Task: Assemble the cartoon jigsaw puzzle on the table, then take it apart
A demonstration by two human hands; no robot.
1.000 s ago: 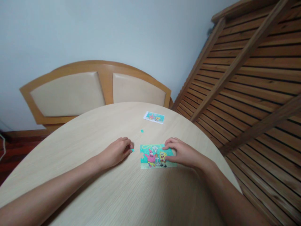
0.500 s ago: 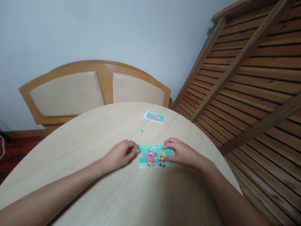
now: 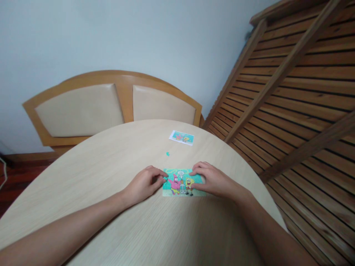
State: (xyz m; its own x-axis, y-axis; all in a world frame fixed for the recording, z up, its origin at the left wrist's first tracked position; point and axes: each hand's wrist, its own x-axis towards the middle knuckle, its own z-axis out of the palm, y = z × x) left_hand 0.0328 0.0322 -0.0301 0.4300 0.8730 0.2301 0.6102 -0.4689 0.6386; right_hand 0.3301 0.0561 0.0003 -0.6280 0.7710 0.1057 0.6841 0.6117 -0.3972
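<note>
A small jigsaw puzzle (image 3: 181,192) lies flat on the table, showing a pink starfish, a squid figure and a yellow sponge character on teal. At its left edge, my left hand (image 3: 145,183) pinches a small puzzle piece between thumb and forefinger; the fingertips hide most of the piece. My right hand (image 3: 215,179) steadies the puzzle's right part, its fingers near the top edge and its thumb lower on the picture. A loose teal puzzle piece (image 3: 168,154) rests beyond the puzzle.
A printed picture card (image 3: 183,137) with the same characters lies farther back on the round pale wooden table (image 3: 133,225). Behind the table stands a padded wooden bench back (image 3: 127,96) against the wall. Slatted wooden panels (image 3: 291,92) lean on the right.
My left hand has moved slightly right onto the puzzle's left edge, and the gap there now looks filled. The puzzle sits slightly farther left in view. My right hand stays on it.
</note>
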